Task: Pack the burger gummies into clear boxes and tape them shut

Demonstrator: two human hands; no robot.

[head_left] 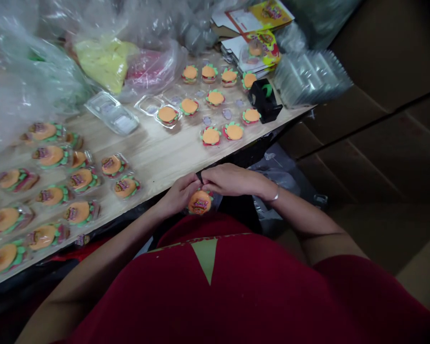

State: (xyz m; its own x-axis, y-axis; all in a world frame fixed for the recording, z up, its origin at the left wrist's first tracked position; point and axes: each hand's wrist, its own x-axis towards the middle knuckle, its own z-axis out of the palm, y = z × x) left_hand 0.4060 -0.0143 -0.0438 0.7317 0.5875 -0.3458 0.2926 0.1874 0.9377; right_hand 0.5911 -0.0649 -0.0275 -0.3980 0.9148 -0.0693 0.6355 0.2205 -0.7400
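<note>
A toy burger [199, 202] in a clear plastic case, with a printed label on its orange bun, is held close to my body just below the table's front edge. My left hand [181, 192] grips its left side with curled fingers. From the upper right, my right hand [226, 179] closes over the far side of the case, its fingertips meeting those of the left. A small dark piece shows between the two hands; I cannot make out what it is. Nearest on the table are unlabelled toy burgers [211, 136] in open clear cases.
Labelled, cased burgers [79, 179] cover the table's left part. A black tape dispenser [265, 101] stands at the right edge beside stacked clear plastic trays [310, 79]. Empty clear cases [112, 113], plastic bags [103, 62] and printed cards [261, 19] lie farther back. Brown cartons [387, 143] stand right.
</note>
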